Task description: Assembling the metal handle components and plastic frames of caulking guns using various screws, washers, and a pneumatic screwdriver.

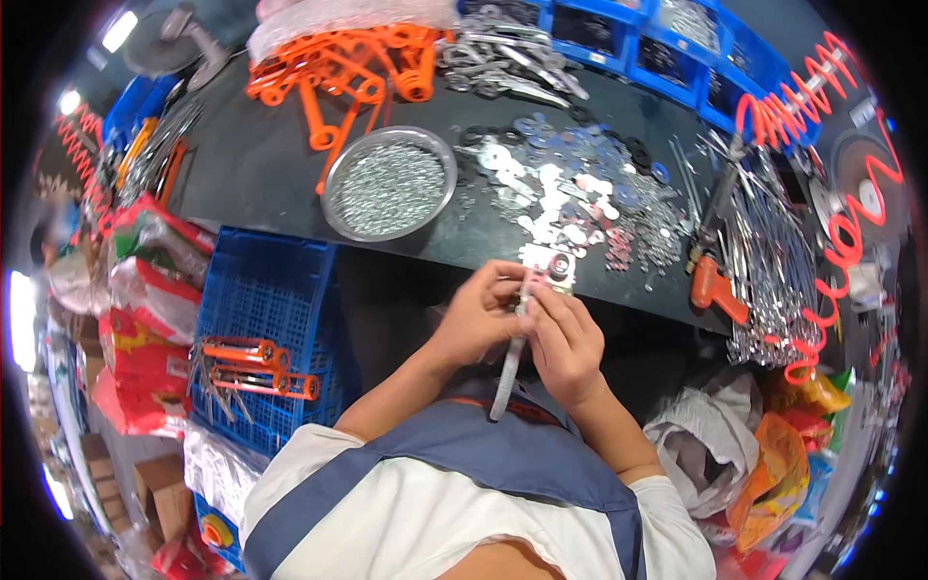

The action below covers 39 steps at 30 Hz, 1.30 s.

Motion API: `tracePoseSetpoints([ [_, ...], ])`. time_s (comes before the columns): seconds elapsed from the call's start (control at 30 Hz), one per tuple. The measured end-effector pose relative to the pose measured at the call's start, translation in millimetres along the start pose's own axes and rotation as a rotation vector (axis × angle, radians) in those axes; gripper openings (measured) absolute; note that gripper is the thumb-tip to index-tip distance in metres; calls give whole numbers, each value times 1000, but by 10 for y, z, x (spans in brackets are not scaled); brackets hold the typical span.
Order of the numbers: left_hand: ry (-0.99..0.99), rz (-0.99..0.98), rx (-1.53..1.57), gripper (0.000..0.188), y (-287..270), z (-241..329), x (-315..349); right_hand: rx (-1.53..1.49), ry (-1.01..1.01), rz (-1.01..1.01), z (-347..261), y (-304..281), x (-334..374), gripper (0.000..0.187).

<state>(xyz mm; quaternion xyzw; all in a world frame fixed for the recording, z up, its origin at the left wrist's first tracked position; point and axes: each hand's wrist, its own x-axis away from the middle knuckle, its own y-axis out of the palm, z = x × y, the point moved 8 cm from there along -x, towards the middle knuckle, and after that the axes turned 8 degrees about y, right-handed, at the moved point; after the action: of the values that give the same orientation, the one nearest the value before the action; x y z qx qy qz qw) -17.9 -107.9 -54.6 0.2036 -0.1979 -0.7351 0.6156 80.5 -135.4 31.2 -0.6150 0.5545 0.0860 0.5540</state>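
Observation:
My left hand (478, 314) and my right hand (570, 350) come together at the table's near edge, fingers closed on one metal part. It has a long grey lever (506, 379) pointing down toward my apron and a silvery head with a black round piece (559, 267) at the far end. My left fingers pinch its left side, and my right thumb and fingers press on its right side. The fingers partly hide its middle. Just beyond lie loose washers and small fittings (556, 188), several white, black and blue.
A steel bowl (451, 164) of small metal pins stands left of the loose parts. Orange handles (358, 72) and grey levers (507, 58) are heaped behind. Blue bins (667, 68) line the back. Right are an orange-handled tool (717, 290) and a red coiled hose (851, 232); left, a blue crate (256, 280).

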Motion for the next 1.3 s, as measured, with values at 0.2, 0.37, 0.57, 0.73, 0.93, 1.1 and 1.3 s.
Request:
tracePoseSetpoints([
  [0.2,175,123,21,69,-339,392,66,182,416,227,887,-778,471,21],
  [0.37,206,94,211,66,-540,489,47,859,1143,473,2118,-2111,2023,17],
  [0.57,81,-56,281,60,-2,232,-18,1130,1306,197,2753,-2422,2302,22],
  [0.73,86,15,218,56,-192,259,99,923,1178,29,2522,-2556,2479,27],
  [0.93,92,106,111,55,-489,346,228,-885,1301,75,1407,-1911,2746,28],
  [1.1,54,18,-87,52,-112,299,-59,-891,1513,632,1835,-1411,2891,35],
  [1.3,202,125,-166,49,-212,708,2,-630,1060,33,437,-384,1195,34],
])
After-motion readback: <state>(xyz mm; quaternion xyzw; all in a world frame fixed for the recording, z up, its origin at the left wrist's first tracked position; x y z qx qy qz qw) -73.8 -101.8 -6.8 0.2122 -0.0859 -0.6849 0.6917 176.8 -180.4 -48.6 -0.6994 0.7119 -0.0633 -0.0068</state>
